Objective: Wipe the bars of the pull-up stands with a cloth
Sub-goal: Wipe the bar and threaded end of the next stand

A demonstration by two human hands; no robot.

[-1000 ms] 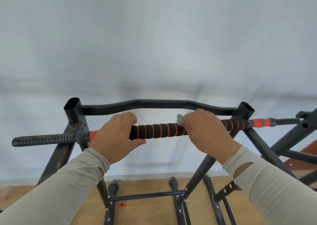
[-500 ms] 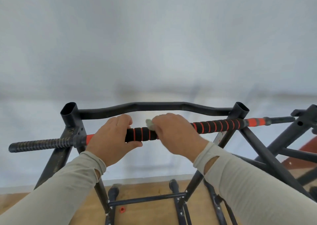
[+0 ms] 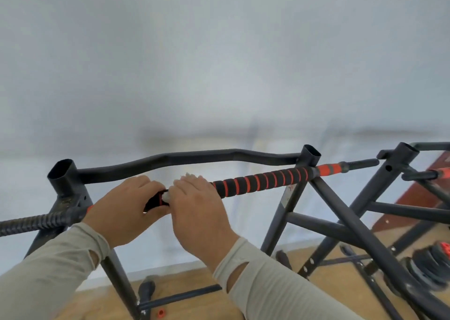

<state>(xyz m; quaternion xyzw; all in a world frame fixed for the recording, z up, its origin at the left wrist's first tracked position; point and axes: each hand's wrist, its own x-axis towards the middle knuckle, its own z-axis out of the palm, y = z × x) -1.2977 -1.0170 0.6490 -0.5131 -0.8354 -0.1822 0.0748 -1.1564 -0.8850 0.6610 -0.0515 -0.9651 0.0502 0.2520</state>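
A black pull-up stand carries a front bar [image 3: 258, 182] with black foam grip and orange rings, running from lower left to upper right. My left hand [image 3: 124, 205] grips this bar near its left end. My right hand [image 3: 197, 205] sits right beside it, wrapped over the bar with a small pale cloth [image 3: 167, 195] under the fingers; only scraps of the cloth show at the thumb side and above the knuckles. A curved black rear bar [image 3: 194, 157] runs behind both hands.
A second dark stand [image 3: 399, 188] crosses its legs with the first at the right. Weight discs [image 3: 431, 268] lie on the wooden floor at lower right. A small orange cap [image 3: 160, 313] lies on the floor under the frame. A white wall is behind.
My right hand has slid the cloth leftward along the foam grip until it nearly touches my left hand. The view has shifted right, showing more of the second stand.
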